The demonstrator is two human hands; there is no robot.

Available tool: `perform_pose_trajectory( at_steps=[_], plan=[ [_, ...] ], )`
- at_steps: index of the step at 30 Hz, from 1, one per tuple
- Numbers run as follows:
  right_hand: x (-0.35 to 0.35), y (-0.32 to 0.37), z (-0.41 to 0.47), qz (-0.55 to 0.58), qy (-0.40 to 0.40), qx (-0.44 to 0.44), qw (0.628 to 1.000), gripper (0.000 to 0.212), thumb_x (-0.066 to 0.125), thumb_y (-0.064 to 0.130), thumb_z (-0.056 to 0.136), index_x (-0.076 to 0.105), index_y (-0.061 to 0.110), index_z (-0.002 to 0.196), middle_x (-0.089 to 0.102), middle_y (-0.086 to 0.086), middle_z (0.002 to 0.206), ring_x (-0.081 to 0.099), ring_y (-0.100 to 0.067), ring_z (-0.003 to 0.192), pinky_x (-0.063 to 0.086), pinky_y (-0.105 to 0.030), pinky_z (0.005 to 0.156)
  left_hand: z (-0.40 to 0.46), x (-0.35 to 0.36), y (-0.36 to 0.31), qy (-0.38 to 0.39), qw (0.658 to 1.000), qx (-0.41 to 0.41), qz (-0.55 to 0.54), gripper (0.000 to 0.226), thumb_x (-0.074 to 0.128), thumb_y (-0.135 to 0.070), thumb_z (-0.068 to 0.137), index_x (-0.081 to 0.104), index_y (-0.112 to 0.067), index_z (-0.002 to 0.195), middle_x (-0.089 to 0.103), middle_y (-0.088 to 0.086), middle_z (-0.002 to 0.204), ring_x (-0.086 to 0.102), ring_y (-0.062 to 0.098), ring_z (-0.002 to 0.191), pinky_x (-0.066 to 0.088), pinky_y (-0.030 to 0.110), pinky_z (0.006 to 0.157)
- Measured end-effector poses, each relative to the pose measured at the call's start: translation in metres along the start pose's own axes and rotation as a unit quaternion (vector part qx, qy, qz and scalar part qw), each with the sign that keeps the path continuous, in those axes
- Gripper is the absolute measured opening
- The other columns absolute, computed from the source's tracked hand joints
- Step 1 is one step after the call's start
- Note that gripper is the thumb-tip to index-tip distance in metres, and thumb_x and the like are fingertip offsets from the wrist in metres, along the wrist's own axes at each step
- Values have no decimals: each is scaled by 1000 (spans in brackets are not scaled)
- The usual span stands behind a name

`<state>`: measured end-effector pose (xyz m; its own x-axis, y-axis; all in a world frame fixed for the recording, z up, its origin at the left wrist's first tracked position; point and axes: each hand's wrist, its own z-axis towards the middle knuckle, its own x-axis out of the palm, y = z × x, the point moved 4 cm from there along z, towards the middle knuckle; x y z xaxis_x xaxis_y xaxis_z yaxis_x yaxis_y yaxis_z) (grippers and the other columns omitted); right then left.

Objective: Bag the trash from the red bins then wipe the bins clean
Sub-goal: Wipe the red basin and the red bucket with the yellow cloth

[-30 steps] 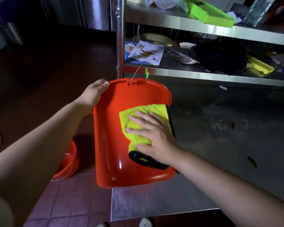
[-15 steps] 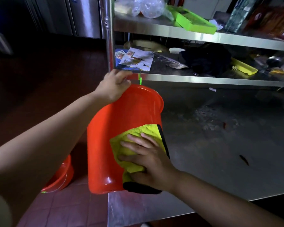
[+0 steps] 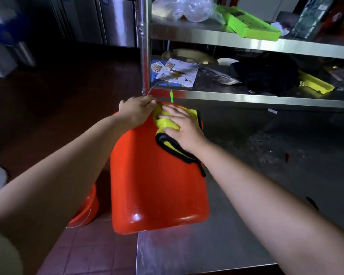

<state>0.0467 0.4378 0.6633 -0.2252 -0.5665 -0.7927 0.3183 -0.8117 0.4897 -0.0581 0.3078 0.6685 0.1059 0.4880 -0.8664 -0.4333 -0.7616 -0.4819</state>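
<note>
The right hand [image 3: 182, 127] has slid the cloth [image 3: 168, 124] from the lower half of the bin's wall, where it pressed half a second ago, up to the rim end, and the bin [image 3: 157, 179] has tipped further away, so its side now faces the camera and its base points back at the person. The left hand [image 3: 136, 109] has followed the rim round to the far end and now sits almost touching the right.

This reads as one wiping stroke reaching its end on the outside wall. No trash shows on or around this bin, so the bagging looks done for it, though its inside cannot be seen.

The left hand is closed over the rim near the wire handle [image 3: 157, 85]. The right lies flat, fingers spread, pressing the cloth to the wall rather than gripping it.

The bin leans over the table's [image 3: 207, 251] near left corner, its base overhanging the left edge. A second bin [image 3: 85, 211] sits on the tiled floor [image 3: 91, 247] below, beside that edge, not yet wiped as far as one can judge.

The bin is smooth, glossy red plastic with rounded base corners that catch the light. The cloth is thick yellow microfibre, nappy, bound in black and folded. The table is brushed steel, scuffed and speckled with dark debris toward its far right.
</note>
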Motion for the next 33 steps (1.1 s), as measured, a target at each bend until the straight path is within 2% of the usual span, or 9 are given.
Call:
perform_pose_trajectory(
  at_steps=[3,6,11,17,21,24,29,33],
  plan=[
    [6,3,11,-9,4,-2,1000,35,65,17,82,67,13,116,50,-7,139,38,-25,135,26,-40,113,-6,-5,11,-13,1000,-15,-17,35,32,-39,99,54,-28,124,55,1,132,43,25,126,24,43,101],
    [12,19,-11,-19,8,-3,1000,41,58,29,81,64,21,121,45,-1,145,29,-20,141,18,-33,114,-21,-7,18,-35,999,-3,-27,32,34,-38,99,55,-27,120,59,3,127,47,28,121,30,45,96],
    [13,47,-83,-9,40,-49,998,45,63,26,79,62,24,124,40,2,147,23,-17,143,14,-46,117,-37,-8,15,-65,998,5,-14,33,33,-37,99,55,-24,119,59,8,118,48,33,117,32,46,90],
    [15,56,-138,4,62,-85,994,49,57,31,79,59,27,128,34,6,150,17,-13,145,7,-39,118,-45,-3,8,-74,997,-32,-7,36,32,-40,99,55,-24,121,58,15,115,45,38,114,31,46,93],
    [10,43,-125,-1,80,-101,992,47,56,32,82,58,28,128,35,6,150,17,-14,145,7,-39,118,-37,-2,2,-38,997,-61,-16,37,32,-40,99,54,-25,124,56,15,123,42,37,120,29,44,96],
    [5,25,-90,0,55,-79,995,42,55,34,84,59,27,126,35,8,148,21,-14,143,10,-40,118,-34,1,-1,-32,998,-49,-20,35,32,-39,98,55,-25,121,57,12,121,42,34,120,27,43,95],
    [-6,-4,-23,27,8,4,1000,37,61,16,86,62,15,123,44,-5,144,32,-23,138,21,-43,115,-34,1,6,-38,997,-58,-33,36,33,-43,98,56,-26,120,58,8,121,41,32,120,26,43,95],
    [5,5,-15,12,4,-1,1000,38,63,17,87,61,20,125,43,-2,146,29,-20,140,15,-32,116,-44,-4,24,-61,993,-75,-65,37,37,-49,95,58,-27,116,61,8,116,46,32,116,28,45,95]
  ],
)
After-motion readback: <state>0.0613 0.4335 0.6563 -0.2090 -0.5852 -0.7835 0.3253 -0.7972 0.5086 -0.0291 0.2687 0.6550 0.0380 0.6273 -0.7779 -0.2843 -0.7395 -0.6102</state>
